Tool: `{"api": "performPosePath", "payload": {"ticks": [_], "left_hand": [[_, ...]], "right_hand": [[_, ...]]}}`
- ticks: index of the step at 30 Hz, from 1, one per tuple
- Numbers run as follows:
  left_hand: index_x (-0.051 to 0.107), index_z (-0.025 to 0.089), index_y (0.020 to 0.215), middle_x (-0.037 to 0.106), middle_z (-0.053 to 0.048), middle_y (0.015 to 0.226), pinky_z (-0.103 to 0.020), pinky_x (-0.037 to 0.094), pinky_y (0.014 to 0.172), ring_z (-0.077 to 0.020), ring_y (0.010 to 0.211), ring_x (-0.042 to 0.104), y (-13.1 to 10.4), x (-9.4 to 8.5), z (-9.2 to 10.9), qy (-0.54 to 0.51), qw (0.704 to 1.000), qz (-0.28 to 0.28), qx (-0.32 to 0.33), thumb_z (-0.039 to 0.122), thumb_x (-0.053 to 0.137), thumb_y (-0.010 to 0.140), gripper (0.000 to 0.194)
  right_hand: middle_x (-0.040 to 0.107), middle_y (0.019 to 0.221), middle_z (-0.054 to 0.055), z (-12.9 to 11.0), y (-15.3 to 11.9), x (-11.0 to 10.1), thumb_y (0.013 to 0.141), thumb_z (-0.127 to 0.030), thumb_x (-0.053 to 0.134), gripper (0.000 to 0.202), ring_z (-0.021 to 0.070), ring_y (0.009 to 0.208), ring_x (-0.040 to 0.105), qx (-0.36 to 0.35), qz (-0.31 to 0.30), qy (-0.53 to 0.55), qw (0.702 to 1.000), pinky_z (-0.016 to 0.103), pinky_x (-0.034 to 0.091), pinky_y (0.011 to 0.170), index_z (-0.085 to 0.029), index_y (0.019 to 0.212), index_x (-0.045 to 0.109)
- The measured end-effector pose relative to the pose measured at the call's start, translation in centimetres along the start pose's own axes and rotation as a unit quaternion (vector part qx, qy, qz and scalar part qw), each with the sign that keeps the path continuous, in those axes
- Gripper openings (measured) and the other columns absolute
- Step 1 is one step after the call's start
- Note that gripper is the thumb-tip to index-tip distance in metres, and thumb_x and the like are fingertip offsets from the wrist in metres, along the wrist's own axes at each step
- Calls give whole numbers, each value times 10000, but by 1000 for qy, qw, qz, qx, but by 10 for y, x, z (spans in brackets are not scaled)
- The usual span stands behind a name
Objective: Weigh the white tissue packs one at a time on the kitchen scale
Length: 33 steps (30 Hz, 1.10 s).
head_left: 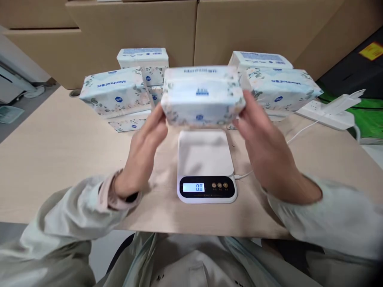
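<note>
A tissue pack [203, 93] with a floral print is held up between my two hands, above the back edge of a white scale [206, 153]. My left hand [146, 147] presses on its left end, and my right hand [263, 143] grips its right end. The pack is slightly blurred. Nothing rests on the scale, whose lit display [193, 187] reads 0.0. Close behind my left hand are stacked tissue packs [116, 93], and more packs [281, 89] stand beyond my right hand.
Large cardboard boxes [134, 28] line the back of the wooden table [60, 159]. At the right lies a white power strip [326, 113], with a thin cable running towards the scale. A dark box with a yellow label [372, 51] is at the far right.
</note>
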<state>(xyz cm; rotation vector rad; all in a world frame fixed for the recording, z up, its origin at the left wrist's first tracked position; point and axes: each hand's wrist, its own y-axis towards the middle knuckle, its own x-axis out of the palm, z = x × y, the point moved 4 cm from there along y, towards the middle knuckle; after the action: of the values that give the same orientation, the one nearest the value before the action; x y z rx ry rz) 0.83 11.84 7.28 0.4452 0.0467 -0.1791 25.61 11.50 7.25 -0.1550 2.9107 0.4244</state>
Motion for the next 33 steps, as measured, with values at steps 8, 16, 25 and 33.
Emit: {"api": "performPosePath", "payload": {"ticks": [8,16,25,33], "left_hand": [[520,367,1642,484,-9,1718,-503,405,1355,-306,1599,475,-82,7,-10,99,993,-28,-60,413,613,1094,558],[673,294,1490,627,-35,1599,-498,447,1323,-278,1522,569,-63,-7,-39,-4,990,106,-89,502,591,1082,465],[759,318,1355,712,-7,1490,-459,464,1308,-270,1458,622,-60,-11,-45,-88,983,107,-122,582,670,1002,449],[766,256,1305,699,-77,1503,-533,431,1305,-330,1514,564,-57,-11,-59,-197,945,105,-239,651,582,985,541]], "right_hand": [[448,1749,-68,35,-87,-1,1084,-411,609,640,283,1572,536,52,1,-13,999,535,498,1300,-487,1674,373],[696,1526,-6,49,-79,-18,1106,-401,518,444,278,1472,617,-103,152,-19,983,563,463,1294,-402,1540,611],[726,1444,26,63,-75,-26,1099,-553,429,470,367,1403,663,-91,177,-60,978,646,496,1224,-443,1522,601],[725,1425,71,67,-77,-24,1084,-583,432,517,340,1391,658,-75,202,-42,976,628,473,1241,-340,1498,624]]}}
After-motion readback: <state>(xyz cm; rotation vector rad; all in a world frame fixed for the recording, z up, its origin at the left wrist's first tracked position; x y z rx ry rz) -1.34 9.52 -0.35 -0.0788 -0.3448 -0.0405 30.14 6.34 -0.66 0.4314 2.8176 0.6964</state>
